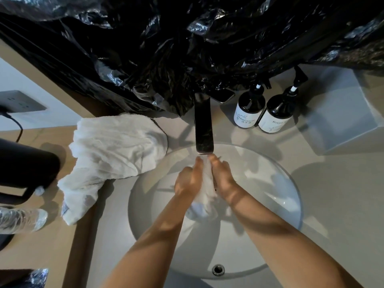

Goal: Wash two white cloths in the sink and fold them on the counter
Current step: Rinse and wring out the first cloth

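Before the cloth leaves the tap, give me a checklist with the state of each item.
1. Both hands on the cloth in the sink: ok; left hand and right hand press it between them.
2. Cloth under the faucet spout: ok, its top sits right below.
3. Water running: cannot tell, no clear stream shows.
4. Cloth over the sink, so drips fall in the bowl: ok.
5. Second white cloth within reach: ok, crumpled on the counter to the left, one end hanging over the edge.
6. Soap bottles clear of the hands: ok, upright behind the bowl.
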Tool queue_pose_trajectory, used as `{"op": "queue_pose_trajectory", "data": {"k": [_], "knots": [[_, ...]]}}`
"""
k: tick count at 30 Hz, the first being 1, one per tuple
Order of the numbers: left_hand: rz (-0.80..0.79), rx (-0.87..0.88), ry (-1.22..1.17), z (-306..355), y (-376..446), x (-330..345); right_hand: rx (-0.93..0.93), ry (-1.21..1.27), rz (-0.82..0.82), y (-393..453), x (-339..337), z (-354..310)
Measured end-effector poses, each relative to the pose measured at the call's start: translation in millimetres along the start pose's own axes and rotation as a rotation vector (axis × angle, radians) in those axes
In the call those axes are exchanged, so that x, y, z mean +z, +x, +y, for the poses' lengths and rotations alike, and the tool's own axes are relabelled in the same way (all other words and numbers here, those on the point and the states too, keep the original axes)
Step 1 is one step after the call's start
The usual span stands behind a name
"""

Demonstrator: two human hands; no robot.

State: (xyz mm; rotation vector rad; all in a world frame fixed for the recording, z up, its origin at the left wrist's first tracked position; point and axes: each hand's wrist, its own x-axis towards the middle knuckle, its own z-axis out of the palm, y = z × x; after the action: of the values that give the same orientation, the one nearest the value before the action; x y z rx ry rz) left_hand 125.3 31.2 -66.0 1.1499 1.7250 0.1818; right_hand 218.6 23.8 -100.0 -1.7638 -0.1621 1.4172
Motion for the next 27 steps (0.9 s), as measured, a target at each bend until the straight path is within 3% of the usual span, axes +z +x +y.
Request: {"op": "queue_pose_trajectory", "data": {"k": [3, 5, 8, 12, 15, 18, 20, 23, 27], "knots": [[-0.072, -0.053, -0.309, 3, 8, -3, 0.016, -0.023, -0.235, -10, -19, -12], [-0.132, -0.113, -0.481, 13, 1, -9, -0.051, -0.025, -0.292, -18, -34, -9], [-0.244, -0.132, -0.563, 17, -5, -15, -0.081, 0.002, -0.311, -25, -40, 4], [-0.242, -0.153, -0.589, 9, -17, -7, -0.201, 0.000, -0.286, -31, -31, 7], [-0.245, -0.067, -0.641, -2, -25, -5, -0.285, -0.057, -0.247, -33, -26, 8], [-0.333, 0.065, -0.693, -19, -26, -9, -0.250, -0.061, -0.192, -28, -21, 2], [-0.275, 0.147, -0.579, -25, -22, -9, -0.155, -0.024, -0.203, -27, -19, -8], [-0.068, 0.112, -0.374, -20, -16, -3, -0.069, -0.022, -0.209, -26, -12, -11], [0.086, 0.072, -0.340, -10, -12, 4, -0.178, -0.097, -0.198, -29, 2, 1]]}}
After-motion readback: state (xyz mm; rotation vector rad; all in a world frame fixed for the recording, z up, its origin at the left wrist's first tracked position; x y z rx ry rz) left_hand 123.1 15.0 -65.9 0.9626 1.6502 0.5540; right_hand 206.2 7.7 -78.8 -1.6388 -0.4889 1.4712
